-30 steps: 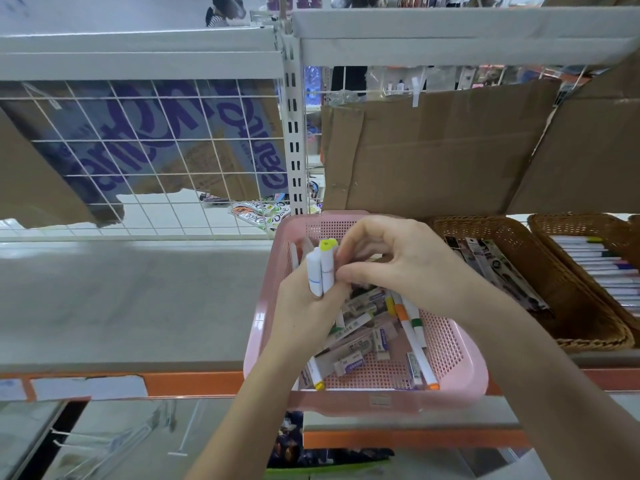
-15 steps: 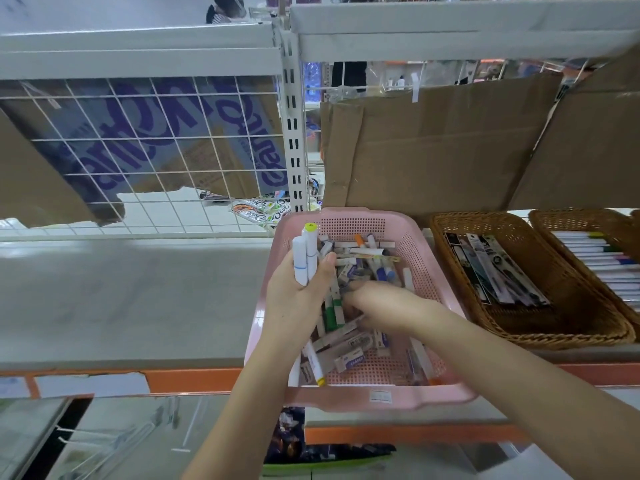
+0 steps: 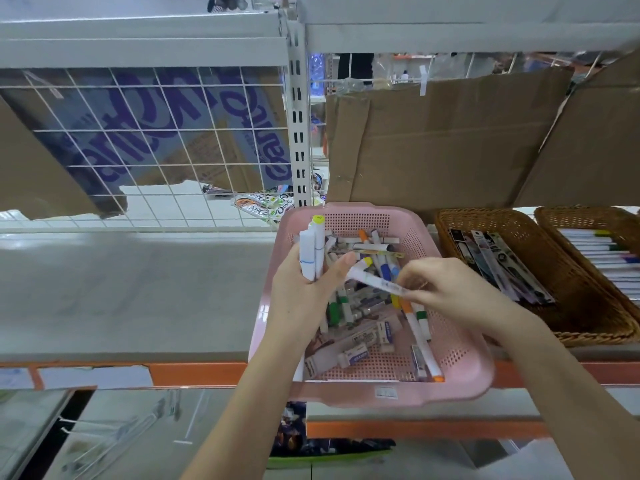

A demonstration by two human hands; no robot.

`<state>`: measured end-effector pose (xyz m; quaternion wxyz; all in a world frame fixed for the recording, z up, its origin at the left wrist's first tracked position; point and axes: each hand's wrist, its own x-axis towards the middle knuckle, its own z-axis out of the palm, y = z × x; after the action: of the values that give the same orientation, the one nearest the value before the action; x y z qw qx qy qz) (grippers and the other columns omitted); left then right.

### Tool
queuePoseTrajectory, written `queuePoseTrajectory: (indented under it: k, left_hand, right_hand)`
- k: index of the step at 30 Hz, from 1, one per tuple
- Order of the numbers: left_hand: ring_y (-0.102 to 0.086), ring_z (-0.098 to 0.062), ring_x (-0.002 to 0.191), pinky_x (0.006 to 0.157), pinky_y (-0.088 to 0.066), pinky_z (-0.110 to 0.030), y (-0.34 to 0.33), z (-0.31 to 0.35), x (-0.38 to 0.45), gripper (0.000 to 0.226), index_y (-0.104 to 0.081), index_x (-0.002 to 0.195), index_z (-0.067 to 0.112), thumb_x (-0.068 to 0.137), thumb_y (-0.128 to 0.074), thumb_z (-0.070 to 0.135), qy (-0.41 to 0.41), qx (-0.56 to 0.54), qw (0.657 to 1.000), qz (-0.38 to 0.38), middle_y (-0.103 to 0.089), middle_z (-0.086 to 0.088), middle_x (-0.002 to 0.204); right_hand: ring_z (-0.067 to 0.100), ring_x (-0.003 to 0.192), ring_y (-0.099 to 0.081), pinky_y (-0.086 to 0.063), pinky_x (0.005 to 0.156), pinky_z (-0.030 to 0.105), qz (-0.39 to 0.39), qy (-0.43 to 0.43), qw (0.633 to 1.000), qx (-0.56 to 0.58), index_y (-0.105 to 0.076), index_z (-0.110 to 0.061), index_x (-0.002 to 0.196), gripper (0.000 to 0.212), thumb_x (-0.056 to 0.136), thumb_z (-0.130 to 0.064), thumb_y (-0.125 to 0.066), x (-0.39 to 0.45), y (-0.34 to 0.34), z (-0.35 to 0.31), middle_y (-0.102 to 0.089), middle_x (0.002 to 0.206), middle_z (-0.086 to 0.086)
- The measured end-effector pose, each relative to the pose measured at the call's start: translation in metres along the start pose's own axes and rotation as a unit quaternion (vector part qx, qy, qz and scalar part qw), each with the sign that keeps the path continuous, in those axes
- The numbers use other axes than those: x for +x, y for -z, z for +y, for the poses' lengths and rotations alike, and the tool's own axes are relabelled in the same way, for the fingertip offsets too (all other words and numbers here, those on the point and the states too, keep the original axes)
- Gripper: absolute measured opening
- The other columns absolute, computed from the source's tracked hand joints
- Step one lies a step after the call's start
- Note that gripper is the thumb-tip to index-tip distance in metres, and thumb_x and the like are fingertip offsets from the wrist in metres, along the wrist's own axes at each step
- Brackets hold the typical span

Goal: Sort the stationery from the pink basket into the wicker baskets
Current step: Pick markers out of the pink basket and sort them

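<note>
The pink basket [image 3: 460, 368] sits on the shelf in front of me, holding several markers and erasers. My left hand [image 3: 304, 296] grips a small upright bundle of white markers [image 3: 311, 251] over the basket's left side, one with a yellow-green cap. My right hand [image 3: 446, 292] pinches a white marker with a yellow cap [image 3: 374, 280] above the basket, its capped end pointing at my left thumb. Two wicker baskets stand to the right: the nearer wicker basket [image 3: 588, 327] holds flat packaged items, the far-right wicker basket [image 3: 554, 216] holds rows of white pens.
Brown cardboard [image 3: 443, 140] leans behind the baskets. A wire grid panel [image 3: 145, 150] and a white upright post [image 3: 298, 126] stand at the back left. The grey shelf surface [image 3: 131, 289] stretches to the left. An orange shelf edge [image 3: 197, 372] runs below.
My right hand dipped into the pink basket, then rose holding a yellow-capped marker, bringing it toward my left hand. The left hand kept its bundle nearly still.
</note>
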<state>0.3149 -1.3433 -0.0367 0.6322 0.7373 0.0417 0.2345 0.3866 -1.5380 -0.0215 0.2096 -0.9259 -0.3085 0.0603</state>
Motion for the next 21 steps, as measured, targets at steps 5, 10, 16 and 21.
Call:
queuePoseTrajectory:
  k: [5, 10, 16, 21]
  left_hand:
    - [-0.039, -0.001, 0.049, 0.048, -0.035, -0.01, -0.003, -0.001, 0.0, 0.027, -0.049, 0.061, 0.035, 0.066, -0.069, 0.053, -0.008, -0.024, 1.0, 0.003, -0.043, 0.014, 0.052]
    - [-0.055, -0.002, 0.055, 0.05, -0.043, -0.014, -0.007, 0.001, 0.001, 0.036, -0.059, 0.078, 0.02, 0.059, -0.074, 0.047, 0.014, -0.079, 0.997, 0.001, -0.058, 0.014, 0.059]
    - [-0.055, 0.0, 0.057, 0.051, -0.045, -0.013, -0.009, -0.002, 0.0, 0.02, -0.058, 0.071, 0.03, 0.077, -0.074, 0.02, 0.011, -0.039, 0.999, 0.014, -0.061, 0.013, 0.061]
    - [-0.048, -0.005, 0.054, 0.05, -0.041, -0.017, -0.007, -0.002, 0.001, 0.013, -0.052, 0.068, 0.024, 0.072, -0.061, 0.03, 0.034, -0.037, 0.997, 0.053, -0.052, 0.011, 0.057]
  right_hand:
    - [-0.008, 0.079, -0.062, -0.048, 0.065, 0.006, 0.054, -0.016, 0.961, 0.271, -0.065, -0.03, 0.086, 0.016, 0.083, -0.015, -0.069, -0.01, -0.016, -0.035, -0.068, 0.083, -0.017]
    - [-0.004, 0.081, -0.063, -0.048, 0.07, 0.008, 0.107, -0.019, 0.933, 0.343, -0.064, -0.034, 0.083, 0.016, 0.082, -0.019, -0.071, -0.009, -0.045, -0.066, -0.067, 0.085, -0.022]
    - [-0.008, 0.081, -0.061, -0.044, 0.067, 0.003, 0.194, 0.0, 0.932, 0.307, -0.067, -0.019, 0.086, 0.015, 0.08, -0.005, -0.069, -0.006, -0.057, -0.079, -0.068, 0.08, -0.016]
    - [-0.005, 0.086, -0.06, -0.047, 0.075, 0.008, 0.206, 0.022, 0.939, 0.274, -0.07, -0.014, 0.091, 0.011, 0.083, -0.007, -0.066, -0.006, -0.058, -0.083, -0.066, 0.088, -0.013]
